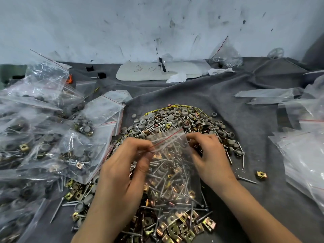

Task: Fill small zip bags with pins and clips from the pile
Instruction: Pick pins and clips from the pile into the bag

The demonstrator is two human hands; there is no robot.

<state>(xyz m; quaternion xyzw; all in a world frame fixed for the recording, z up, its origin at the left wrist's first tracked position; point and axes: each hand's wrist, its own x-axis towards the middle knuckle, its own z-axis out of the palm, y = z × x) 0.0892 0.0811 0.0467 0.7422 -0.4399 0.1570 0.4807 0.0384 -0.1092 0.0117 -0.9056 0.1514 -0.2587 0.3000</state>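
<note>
Over pile, L hand, R hand prob. pinch zip bag top.

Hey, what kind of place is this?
Probably a small hardware-packing bench: a pile of screws and clips on a grey cloth, filled zip bags stacked at left, empty bags at right.

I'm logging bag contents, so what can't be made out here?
Head view, zip bag held by left hand and right hand: its contents, since the pile shows through the clear plastic.
Head view, filled bags: cut off by the left edge.
Head view, white board: writing too small.
</note>
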